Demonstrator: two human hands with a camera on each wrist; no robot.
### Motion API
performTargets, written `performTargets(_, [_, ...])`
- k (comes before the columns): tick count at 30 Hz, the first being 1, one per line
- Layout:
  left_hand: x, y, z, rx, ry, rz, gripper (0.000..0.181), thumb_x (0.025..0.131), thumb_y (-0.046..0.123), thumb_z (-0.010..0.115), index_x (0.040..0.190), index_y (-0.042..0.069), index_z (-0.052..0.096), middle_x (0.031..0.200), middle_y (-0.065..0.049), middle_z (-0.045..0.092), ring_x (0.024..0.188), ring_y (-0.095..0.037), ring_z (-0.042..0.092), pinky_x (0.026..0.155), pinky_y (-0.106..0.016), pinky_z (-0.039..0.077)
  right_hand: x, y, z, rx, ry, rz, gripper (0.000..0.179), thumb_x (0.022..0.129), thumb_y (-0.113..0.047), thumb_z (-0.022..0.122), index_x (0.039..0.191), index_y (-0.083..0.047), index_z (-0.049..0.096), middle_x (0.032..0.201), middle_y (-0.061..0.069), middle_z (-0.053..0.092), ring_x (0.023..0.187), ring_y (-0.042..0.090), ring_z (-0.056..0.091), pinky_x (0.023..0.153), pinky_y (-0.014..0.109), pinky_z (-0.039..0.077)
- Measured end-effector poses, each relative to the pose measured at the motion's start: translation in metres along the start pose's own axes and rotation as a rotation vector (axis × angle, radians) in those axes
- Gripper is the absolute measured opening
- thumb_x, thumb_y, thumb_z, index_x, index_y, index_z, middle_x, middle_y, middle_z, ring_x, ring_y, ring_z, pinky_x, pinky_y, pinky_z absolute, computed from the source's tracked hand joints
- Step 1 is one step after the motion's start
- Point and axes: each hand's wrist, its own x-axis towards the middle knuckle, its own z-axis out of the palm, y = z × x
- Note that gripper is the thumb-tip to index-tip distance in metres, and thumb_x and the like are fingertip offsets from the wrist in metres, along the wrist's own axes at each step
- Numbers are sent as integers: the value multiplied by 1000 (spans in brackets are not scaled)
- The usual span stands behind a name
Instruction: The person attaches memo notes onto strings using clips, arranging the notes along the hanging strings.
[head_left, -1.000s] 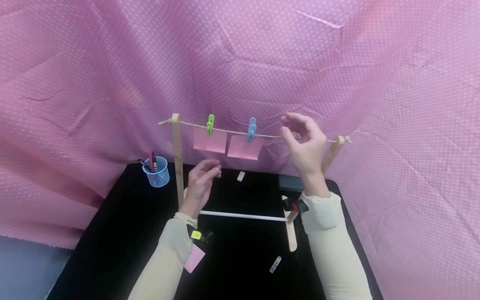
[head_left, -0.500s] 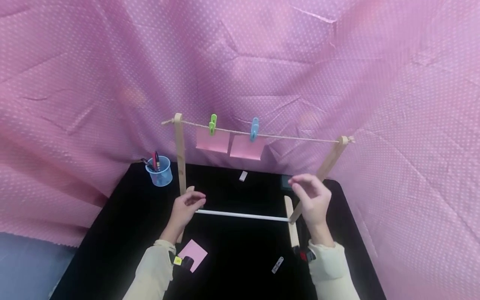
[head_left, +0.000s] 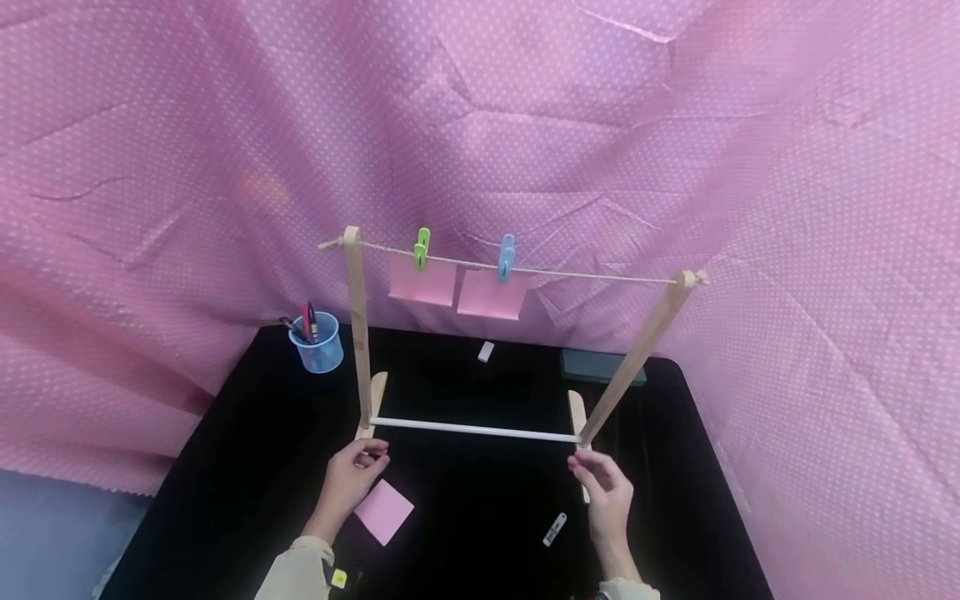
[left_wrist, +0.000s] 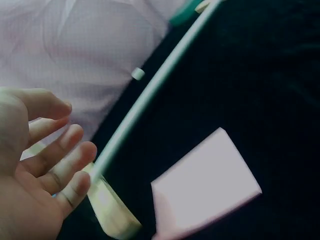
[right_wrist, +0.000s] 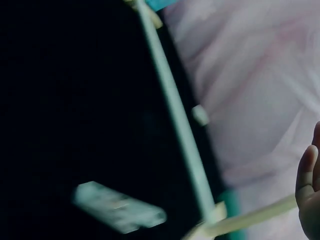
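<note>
My left hand (head_left: 348,483), fingers loosely curved and holding nothing, hovers by the left foot of a wooden frame (head_left: 358,333). Just right of it lies a pink sticky-note pad (head_left: 384,511), large in the left wrist view. My right hand (head_left: 607,500) is beside the frame's right foot, also holding nothing; a white clothespin (head_left: 555,529) lies to its left on the black table. Along the string (head_left: 600,276) between the posts, a green clothespin (head_left: 422,249) and a blue clothespin (head_left: 506,258) each hold a pink note, the left note (head_left: 422,281) and the right note (head_left: 492,294).
A white rod (head_left: 480,430) joins the frame's feet low across the table (head_left: 480,550). Back left stands a blue pen cup (head_left: 320,348) with pens. A small white block (head_left: 486,352) and a dark green box (head_left: 600,367) sit near the pink curtain (head_left: 480,150).
Both hands have come down from around the string toward me, to the frame's feet. The left also shifted left, uncovering the pink pad. The hanging notes stay clipped in place.
</note>
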Motion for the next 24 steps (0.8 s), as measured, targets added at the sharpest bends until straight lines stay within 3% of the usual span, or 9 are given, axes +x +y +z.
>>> performTargets(4, [-22,-12,4,33,48,-13,21,86,5,77,107,5,74,105,-15,74,74,-4,61,63,-19,49,-23,18,-18,-15,52,82,16,83,21,61,98,25,58,83,-2,76,79,8,74,72,20,58])
performTargets(9, [-46,-24,13,82,130,37,23,81,4,81,103,6,75,99,-11,75,66,-1,56,61,-20,46,-49,39,-33,-18,72,140,18,83,21,61,100,25,58,85,-2,77,79,6,74,73,18,57])
performTargets(13, [-54,-32,17,142,179,41,24,78,6,84,101,10,77,94,-4,76,73,-9,58,67,-21,45,-63,52,-34,-36,68,185,20,82,21,63,101,25,58,86,-3,76,80,8,73,73,17,56])
performTargets(16, [-59,-36,18,179,208,4,24,79,9,84,102,13,77,97,-1,76,82,-14,57,72,-21,43,-70,56,-34,-46,67,200,22,82,20,63,102,26,57,87,-3,76,81,10,73,73,17,56])
performTargets(24, [-67,-42,16,212,236,-26,24,80,10,83,103,14,77,100,-3,74,88,-18,56,70,-21,42,-75,63,-37,-151,118,205,21,80,20,66,100,22,62,85,-6,76,77,4,71,72,14,54])
